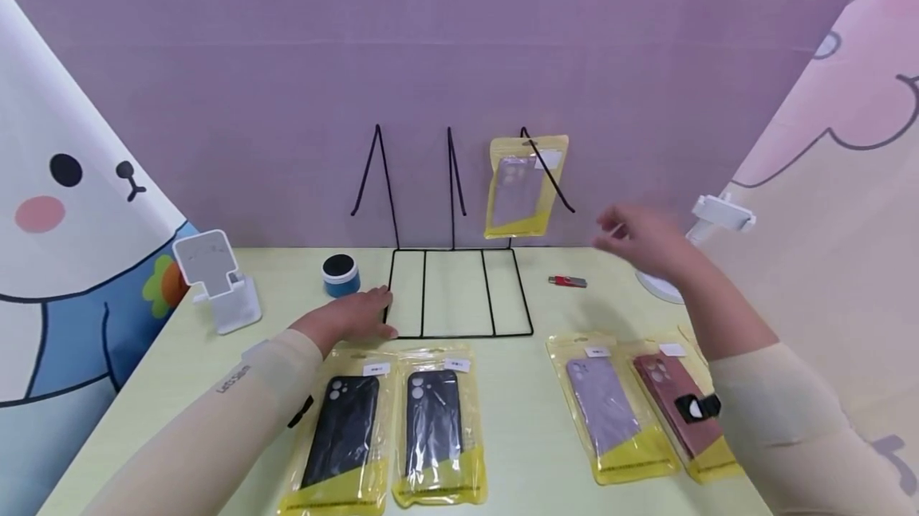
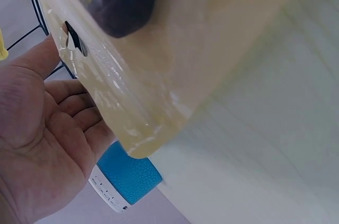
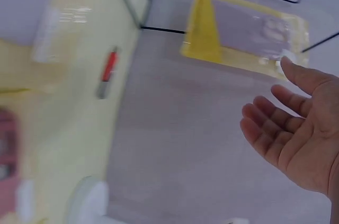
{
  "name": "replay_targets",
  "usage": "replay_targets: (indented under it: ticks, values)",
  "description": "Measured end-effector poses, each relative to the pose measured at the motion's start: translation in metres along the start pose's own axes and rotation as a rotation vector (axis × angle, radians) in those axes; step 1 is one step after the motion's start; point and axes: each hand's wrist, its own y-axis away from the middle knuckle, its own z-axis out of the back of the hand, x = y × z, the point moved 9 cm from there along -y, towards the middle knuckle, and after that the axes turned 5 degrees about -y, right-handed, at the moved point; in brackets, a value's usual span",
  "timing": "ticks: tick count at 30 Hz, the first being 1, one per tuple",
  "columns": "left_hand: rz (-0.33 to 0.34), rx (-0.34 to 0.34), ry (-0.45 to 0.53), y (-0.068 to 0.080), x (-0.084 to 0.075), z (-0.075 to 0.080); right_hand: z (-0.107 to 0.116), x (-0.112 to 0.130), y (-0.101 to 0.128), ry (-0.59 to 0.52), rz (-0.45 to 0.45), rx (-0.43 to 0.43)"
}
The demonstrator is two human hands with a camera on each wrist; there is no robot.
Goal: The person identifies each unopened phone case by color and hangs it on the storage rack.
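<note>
Phone-case packet (image 1: 526, 185), yellow-edged w/ a lilac case inside, hangs on the rightmost hook of the black wire rack (image 1: 459, 293) at the back of the table (image 1: 517, 420); long axis vertical, hang-hole up top, yellow band at bottom; it sits in front of the purple backdrop.

Right hand (image 1: 642, 241) is the nearer one by far; it's in the air just right of the packet, about level w/ its lower edge, not touching; so the packet lies to the hand's left and slightly up. Right wrist view agrees: right hand's grip is open, fingers (image 3: 270, 139) spread and relaxed, nothing held, the packet just past the fingertips.

Left hand (image 1: 352, 317) lies flat on the table at the rack's front-left corner, touching or just beside the base wire; can't tell which; left hand's grip is open too, fingers straight, holding nothing. It's well apart from the hanging packet.

Near the left hand: blue speaker (image 1: 341, 274) just behind it; two packets w/ black cases (image 1: 391, 428) flat on the table in front. By the right forearm: a lilac-case packet (image 1: 606, 408) and a dark-red one (image 1: 675, 400), lying flat. Red USB stick (image 1: 568, 281) lies betw. rack and right hand.
</note>
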Motion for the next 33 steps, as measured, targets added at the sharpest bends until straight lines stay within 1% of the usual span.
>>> replay_targets:
  ticks: [5, 9, 13, 16, 18, 20, 24, 27, 33]
  values:
    - [-0.009, -0.011, -0.020, 0.000, 0.000, 0.002, -0.043, -0.020, 0.021, -0.032, 0.025, 0.105]
    - [-0.014, -0.019, -0.029, 0.001, 0.002, 0.004, -0.076, -0.034, 0.030, -0.036, 0.043, 0.208]
    - [-0.018, -0.021, -0.036, 0.001, 0.004, 0.003, -0.103, -0.045, 0.033, 0.004, 0.007, 0.305]
    - [-0.016, -0.021, -0.034, 0.000, 0.005, 0.004, -0.119, -0.053, 0.035, 0.042, -0.057, 0.363]
    - [-0.011, -0.018, -0.028, 0.000, 0.005, 0.003, -0.127, -0.057, 0.037, 0.058, -0.061, 0.388]
    - [-0.006, -0.013, -0.018, 0.000, 0.006, 0.002, -0.135, -0.061, 0.038, 0.059, -0.092, 0.415]
    - [-0.002, -0.002, -0.012, 0.000, 0.006, 0.000, -0.144, -0.067, 0.039, 0.070, -0.116, 0.434]
    - [0.003, -0.003, -0.010, -0.001, 0.006, 0.000, -0.147, -0.068, 0.038, 0.078, -0.121, 0.429]
    - [0.006, -0.013, 0.002, 0.000, 0.008, 0.002, -0.146, -0.065, 0.035, 0.086, -0.083, 0.418]
